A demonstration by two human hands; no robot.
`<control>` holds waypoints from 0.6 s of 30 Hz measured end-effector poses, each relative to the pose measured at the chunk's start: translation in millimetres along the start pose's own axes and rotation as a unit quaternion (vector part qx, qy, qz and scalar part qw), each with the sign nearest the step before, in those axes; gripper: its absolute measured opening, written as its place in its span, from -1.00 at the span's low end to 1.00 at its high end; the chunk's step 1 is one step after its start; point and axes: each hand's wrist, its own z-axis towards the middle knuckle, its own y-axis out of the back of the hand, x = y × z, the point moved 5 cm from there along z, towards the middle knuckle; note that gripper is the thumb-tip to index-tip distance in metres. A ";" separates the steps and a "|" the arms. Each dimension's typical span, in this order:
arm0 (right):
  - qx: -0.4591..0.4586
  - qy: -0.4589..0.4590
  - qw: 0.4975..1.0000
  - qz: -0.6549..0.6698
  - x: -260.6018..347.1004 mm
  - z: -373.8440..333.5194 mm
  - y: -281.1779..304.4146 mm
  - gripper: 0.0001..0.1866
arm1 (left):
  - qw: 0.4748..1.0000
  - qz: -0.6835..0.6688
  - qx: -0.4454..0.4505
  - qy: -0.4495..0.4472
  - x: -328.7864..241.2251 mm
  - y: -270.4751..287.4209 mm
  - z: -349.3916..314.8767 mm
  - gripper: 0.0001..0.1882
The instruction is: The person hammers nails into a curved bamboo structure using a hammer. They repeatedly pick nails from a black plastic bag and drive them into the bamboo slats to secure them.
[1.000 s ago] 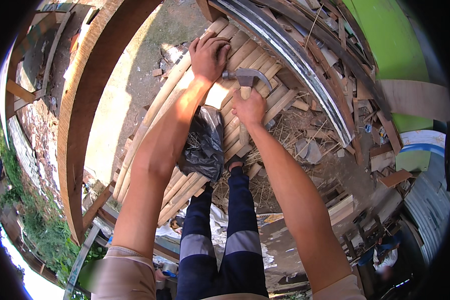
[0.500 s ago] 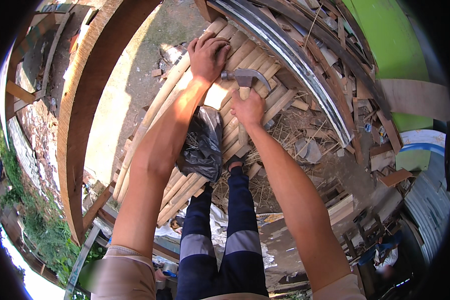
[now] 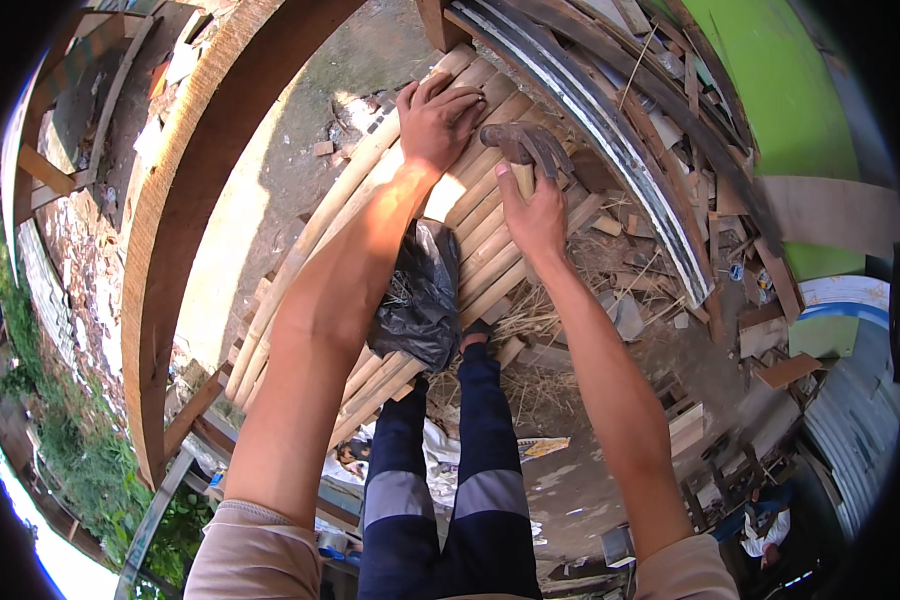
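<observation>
My right hand (image 3: 536,215) is closed around the wooden handle of a claw hammer (image 3: 522,148), its thumb lying along the handle. The hammer's dark metal head is raised over the bamboo slats (image 3: 485,222), right of my left hand (image 3: 438,125). That hand rests on the far part of the slats with bent fingers drawn together. Its fingertips are partly hidden, so whatever they pinch, if anything, does not show. A black plastic bag (image 3: 418,300) lies open on the slats nearer my legs, with thin nail-like pieces inside.
A thick curved-looking wooden beam (image 3: 150,230) rises at the left. Along the right run a white-edged rail (image 3: 610,150) and a heap of scrap timber (image 3: 705,170). Straw and wood offcuts (image 3: 570,300) litter the ground. Corrugated metal sheet (image 3: 855,410) stands at far right.
My right hand has shifted right and turned the hammer, so its head now tilts differently. My left hand stays on the slats. The whole view has moved slightly.
</observation>
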 end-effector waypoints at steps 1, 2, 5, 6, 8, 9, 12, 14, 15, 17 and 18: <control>-0.005 0.017 1.000 -0.012 5.9 4.9 2.3 -0.49 | 1.000 -0.001 -0.001 -0.005 -1.4 0.1 0.2 -0.86; -0.011 0.034 0.999 -0.023 9.0 12.9 3.0 -0.49 | 1.000 0.009 0.003 -0.005 -2.3 0.4 -0.4 -0.85; -0.010 0.082 0.995 -0.051 20.7 35.0 6.2 -0.48 | 1.000 0.010 0.004 -0.010 -0.6 -0.2 -0.9 -0.85; -0.023 0.105 0.993 -0.055 22.7 41.2 7.2 -0.46 | 1.000 0.011 0.007 -0.009 -1.7 -1.3 -0.2 -0.85; -0.012 0.087 0.993 -0.079 19.1 50.6 6.3 -0.45 | 1.000 0.013 0.013 -0.008 -4.2 -3.3 1.3 -0.85; 0.027 0.046 0.993 -0.105 20.5 55.3 2.7 -0.45 | 1.000 0.019 0.016 -0.008 -1.8 -3.4 0.0 -0.84; 0.097 -0.032 0.983 -0.151 24.3 62.3 -1.7 -0.44 | 0.999 0.032 0.026 -0.002 3.9 -4.1 -2.6 -0.84; 0.085 -0.019 0.986 -0.139 27.7 63.1 0.4 -0.44 | 0.999 0.031 0.033 0.008 4.4 -6.5 -3.4 -0.83; 0.054 0.019 0.990 -0.127 29.6 62.3 2.1 -0.44 | 0.999 0.027 0.030 0.003 2.1 -5.7 -2.3 -0.82; -0.009 0.097 0.990 -0.104 33.0 58.8 5.5 -0.44 | 1.000 0.018 0.024 -0.006 -2.2 -4.7 0.7 -0.80; 0.026 0.071 0.989 -0.126 30.0 61.0 1.9 -0.44 | 1.000 0.017 0.022 -0.006 -0.6 -4.0 -0.3 -0.81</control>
